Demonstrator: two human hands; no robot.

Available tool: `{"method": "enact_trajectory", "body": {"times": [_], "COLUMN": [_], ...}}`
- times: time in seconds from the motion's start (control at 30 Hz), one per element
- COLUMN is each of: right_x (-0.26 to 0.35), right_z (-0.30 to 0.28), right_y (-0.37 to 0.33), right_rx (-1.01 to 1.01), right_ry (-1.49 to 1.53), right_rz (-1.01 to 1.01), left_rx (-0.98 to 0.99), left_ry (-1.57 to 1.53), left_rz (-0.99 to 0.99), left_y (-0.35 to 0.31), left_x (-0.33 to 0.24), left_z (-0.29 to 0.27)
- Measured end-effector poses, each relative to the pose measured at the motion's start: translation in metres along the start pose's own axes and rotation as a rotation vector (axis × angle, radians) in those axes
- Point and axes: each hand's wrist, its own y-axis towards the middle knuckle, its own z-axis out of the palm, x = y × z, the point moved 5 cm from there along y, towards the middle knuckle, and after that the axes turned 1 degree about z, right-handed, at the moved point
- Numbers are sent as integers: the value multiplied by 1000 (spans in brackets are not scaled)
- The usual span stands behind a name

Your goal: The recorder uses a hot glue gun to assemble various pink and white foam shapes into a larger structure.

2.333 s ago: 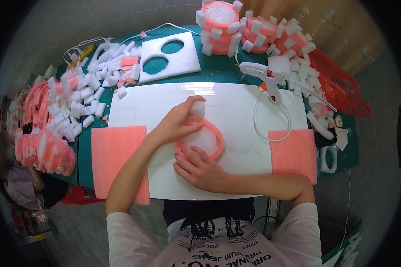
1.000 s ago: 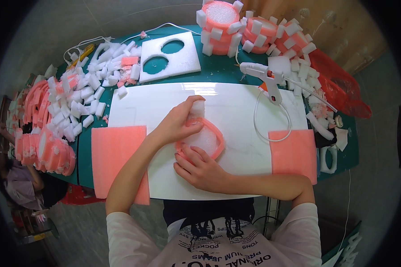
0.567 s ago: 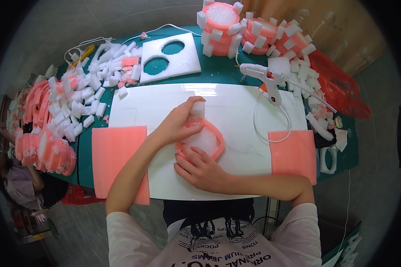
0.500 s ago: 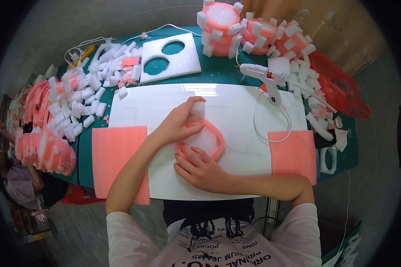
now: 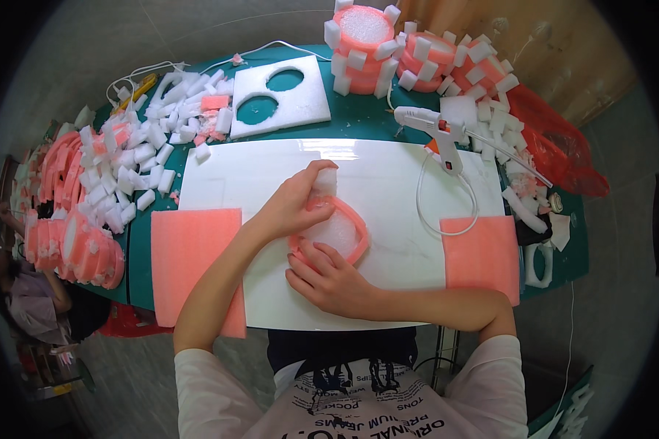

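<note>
On the white board [image 5: 403, 285] lies a pink foam ring [image 5: 361, 225] with a white foam disc [image 5: 338, 233] inside it, pulled to a rounded corner at the right. My left hand [image 5: 300, 199] is closed round a small white foam block [image 5: 327, 183] and presses it against the ring's far side, thumb over the rim. The fingers of my right hand [image 5: 326, 274] are bent over the near left part of the ring and grip its rim. Its fingertips partly hide that edge.
A white glue gun [image 5: 428, 121] with a looped cord rests at the right. Pink foam sheets [image 5: 194, 249] flank the board. White foam blocks [image 5: 132, 164] pile up left, near a two-holed foam panel [image 5: 300, 99]. Finished-looking foam rings [image 5: 362, 58] stack behind. Another person [image 5: 40, 293] sits far left.
</note>
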Motion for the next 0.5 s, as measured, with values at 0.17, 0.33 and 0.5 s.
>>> {"method": "enact_trajectory", "body": {"times": [0.17,0.33,0.5], "right_x": [-1,-1,0], "right_z": [-1,-1,-1], "right_y": [1,1,0], "right_rx": [-5,-12,-3], "right_ry": [1,-1,6], "right_rz": [-10,-10,1], "left_rx": [1,-6,-5], "left_ry": [13,19,-20], "left_rz": [3,20,9], "left_y": [0,0,-1], "left_x": [-1,0,1], "left_z": [0,0,1]}}
